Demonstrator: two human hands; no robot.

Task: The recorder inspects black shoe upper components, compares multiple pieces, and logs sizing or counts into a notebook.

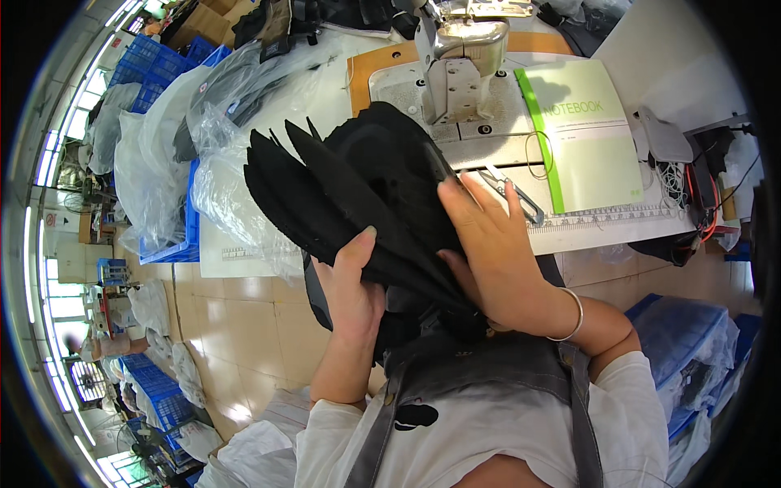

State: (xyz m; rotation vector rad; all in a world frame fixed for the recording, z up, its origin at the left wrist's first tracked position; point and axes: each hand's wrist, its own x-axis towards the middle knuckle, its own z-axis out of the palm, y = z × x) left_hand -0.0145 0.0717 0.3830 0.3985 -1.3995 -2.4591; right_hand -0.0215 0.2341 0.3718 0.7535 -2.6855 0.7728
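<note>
A stack of black fabric pieces [346,183] fans out in front of my body, its curved edges pointing up and to the left. My left hand [351,281] is closed round the lower left side of the stack, its thumb lying on top. Against the right side of the black fabric rests my right hand [500,256], fingers stretched and spread, a bracelet on the wrist. Just beyond its fingertips a pair of thread snips [521,198] lies on the white table. The lower ends of the pieces bunch together near my grey apron [476,366].
Behind the fabric stands a sewing machine [461,73]. A green-and-white exercise book [582,134] lies on its right, above a printed ruler strip [606,218]. Clear plastic bags [232,175] and a blue crate [193,220] sit at the left. A wrapped blue bundle [691,333] is at the right.
</note>
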